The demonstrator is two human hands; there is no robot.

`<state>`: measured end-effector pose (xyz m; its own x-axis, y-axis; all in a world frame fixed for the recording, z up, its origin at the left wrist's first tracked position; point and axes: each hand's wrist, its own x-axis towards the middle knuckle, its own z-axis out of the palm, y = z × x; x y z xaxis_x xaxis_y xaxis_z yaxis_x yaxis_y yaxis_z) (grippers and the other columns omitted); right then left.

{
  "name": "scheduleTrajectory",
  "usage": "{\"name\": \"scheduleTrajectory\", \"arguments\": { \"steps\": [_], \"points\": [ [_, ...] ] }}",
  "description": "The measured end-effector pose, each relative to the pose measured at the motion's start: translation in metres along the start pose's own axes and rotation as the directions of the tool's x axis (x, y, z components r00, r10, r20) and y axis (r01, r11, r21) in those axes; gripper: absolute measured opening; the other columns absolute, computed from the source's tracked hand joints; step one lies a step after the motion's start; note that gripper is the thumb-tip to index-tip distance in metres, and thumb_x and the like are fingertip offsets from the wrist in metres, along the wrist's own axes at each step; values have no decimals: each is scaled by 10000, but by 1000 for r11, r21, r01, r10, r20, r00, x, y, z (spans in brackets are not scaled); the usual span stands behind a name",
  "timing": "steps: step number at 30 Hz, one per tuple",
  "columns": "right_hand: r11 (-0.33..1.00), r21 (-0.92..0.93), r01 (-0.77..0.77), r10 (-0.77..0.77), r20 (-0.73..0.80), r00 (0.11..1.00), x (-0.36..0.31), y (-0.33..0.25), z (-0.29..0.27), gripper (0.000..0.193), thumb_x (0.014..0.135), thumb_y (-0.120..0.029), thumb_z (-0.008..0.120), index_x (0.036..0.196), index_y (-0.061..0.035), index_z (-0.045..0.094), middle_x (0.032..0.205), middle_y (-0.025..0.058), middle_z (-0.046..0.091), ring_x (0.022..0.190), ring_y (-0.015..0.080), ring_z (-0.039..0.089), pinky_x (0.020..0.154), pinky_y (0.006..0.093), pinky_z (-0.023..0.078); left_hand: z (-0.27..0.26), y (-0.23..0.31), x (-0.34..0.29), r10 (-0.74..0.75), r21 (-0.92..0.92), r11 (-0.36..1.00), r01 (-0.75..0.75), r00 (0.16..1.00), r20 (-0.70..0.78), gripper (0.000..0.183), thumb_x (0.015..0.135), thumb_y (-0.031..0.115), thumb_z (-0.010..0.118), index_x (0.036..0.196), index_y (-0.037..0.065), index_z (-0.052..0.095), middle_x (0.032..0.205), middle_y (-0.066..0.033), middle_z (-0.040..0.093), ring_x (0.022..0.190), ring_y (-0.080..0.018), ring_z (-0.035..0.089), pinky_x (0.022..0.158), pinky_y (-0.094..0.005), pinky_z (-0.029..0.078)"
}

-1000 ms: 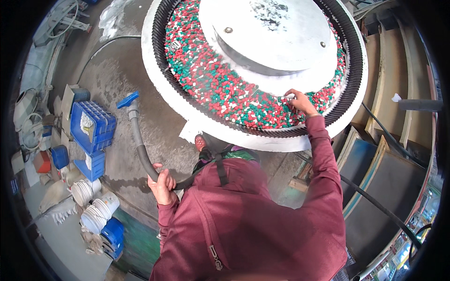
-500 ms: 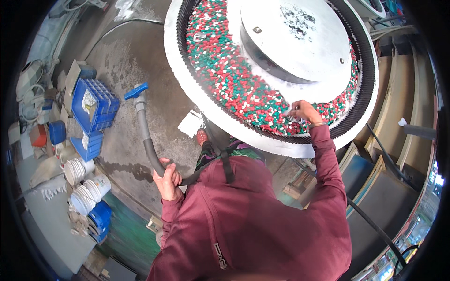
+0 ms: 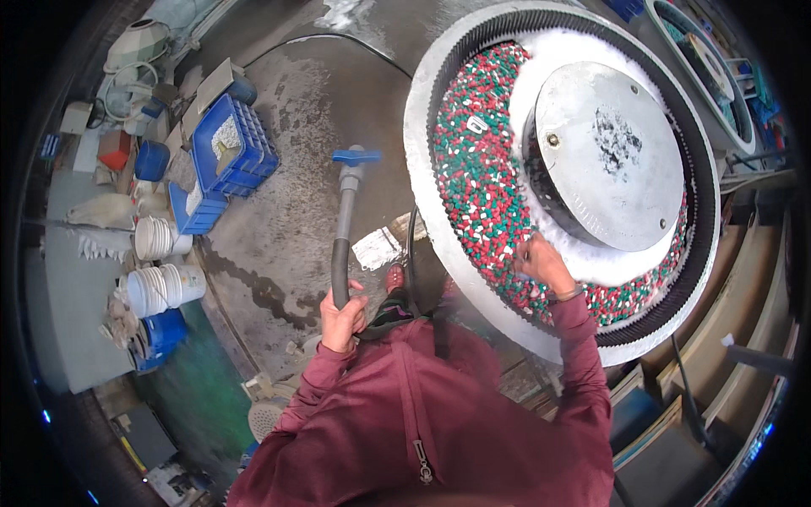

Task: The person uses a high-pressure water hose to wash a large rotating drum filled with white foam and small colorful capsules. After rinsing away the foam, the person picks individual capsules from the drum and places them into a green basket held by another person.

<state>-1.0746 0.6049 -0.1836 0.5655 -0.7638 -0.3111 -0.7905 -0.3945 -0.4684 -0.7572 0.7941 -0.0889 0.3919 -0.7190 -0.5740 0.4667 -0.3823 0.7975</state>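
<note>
My left hand (image 3: 341,321) is wrapped round a grey hose (image 3: 340,270). The hose stands up out of that hand and ends in a grey pipe with a blue valve handle (image 3: 356,157). On the right, my right hand (image 3: 545,262) reaches into a big round tub (image 3: 416,152) with a ribbed dark inner wall. Its fingers curl down at the small red, green and white pellets (image 3: 477,198); what they hold is blurred. White foam lies beside the tub's round metal centre cover (image 3: 608,182). A pale metal link-shaped piece (image 3: 476,125) rests on the pellets farther back.
Blue crates (image 3: 232,148) with white pieces inside stand at the left, near stacked white buckets (image 3: 160,291). A white sheet (image 3: 377,249) lies on the wet floor (image 3: 287,169). Curved troughs (image 3: 718,313) line the right side, and a second round tub (image 3: 701,68) stands at far right.
The view has turned, so the tub sits lower and farther right. My right hand has shifted leftward along the ring of pellets. The left hand keeps hold of the hose, now more upright.
</note>
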Motion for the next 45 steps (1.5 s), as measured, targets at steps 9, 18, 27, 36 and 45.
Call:
{"name": "scheduleTrajectory", "arguments": {
  "steps": [9,18,27,36,45],
  "points": [
    [-397,913,93,182,-21,983,208,38,19,286,785,-139,582,1058,-99,507,883,116,601,699,266,624,544,365,503,-18,24,15,17,30,999,-15,999,-48,208,771,-43,497,966,22,463,483,42,344,343,-38,261,346,-223,219],
    [722,199,-663,691,-167,703,277,14,8,325,711,-228,584,966,-33,631,1040,210,599,978,371,574,813,441,467,-51,63,79,-45,-11,999,44,993,-106,208,775,-35,511,967,28,463,493,51,342,347,-33,255,344,-216,217],
    [959,83,-272,276,-55,959,188,-67,9,560,715,-140,623,1205,-343,445,1051,155,520,949,344,569,739,448,495,-58,68,114,-118,33,992,118,993,-22,185,796,-39,501,963,36,470,475,59,324,339,-27,239,338,-209,194],
    [988,153,-8,50,-276,960,181,-50,35,208,721,-196,634,918,-133,621,947,115,541,904,283,565,702,418,474,-38,69,94,-73,116,990,74,997,-14,174,793,-44,495,948,32,473,472,52,334,338,-29,244,338,-212,202],
    [881,223,-417,466,-261,845,71,-30,14,196,693,-271,642,851,-157,659,931,146,548,817,328,593,697,433,470,-27,51,71,-25,57,998,24,1000,19,175,796,-19,498,960,39,471,468,57,318,338,-32,238,344,-219,197]
  ]
}}
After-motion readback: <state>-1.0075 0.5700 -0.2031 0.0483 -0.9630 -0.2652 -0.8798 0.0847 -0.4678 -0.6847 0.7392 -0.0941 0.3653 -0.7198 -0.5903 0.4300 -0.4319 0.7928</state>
